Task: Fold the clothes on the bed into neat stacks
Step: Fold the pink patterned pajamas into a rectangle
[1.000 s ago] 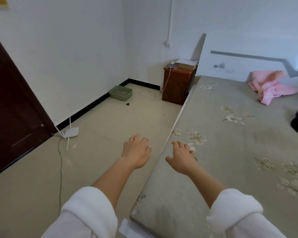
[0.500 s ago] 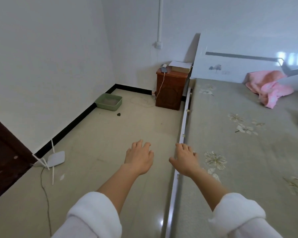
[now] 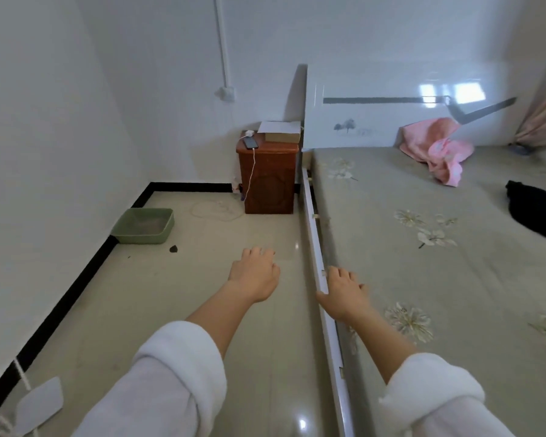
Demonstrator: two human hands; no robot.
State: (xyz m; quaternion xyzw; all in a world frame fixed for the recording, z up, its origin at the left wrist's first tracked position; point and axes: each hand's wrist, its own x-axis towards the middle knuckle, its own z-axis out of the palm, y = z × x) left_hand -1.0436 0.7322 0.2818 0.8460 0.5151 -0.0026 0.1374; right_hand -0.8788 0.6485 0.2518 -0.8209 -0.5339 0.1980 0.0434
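On bed [image 3: 423, 279]: one pink garment [image 3: 435, 149], one black garment [image 3: 536, 212].

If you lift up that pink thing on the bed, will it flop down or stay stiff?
The pink garment would probably flop and hang, since it lies crumpled in soft folds by the headboard. It looks light, being thin cloth. Pushed, it would likely bunch up rather than slide.
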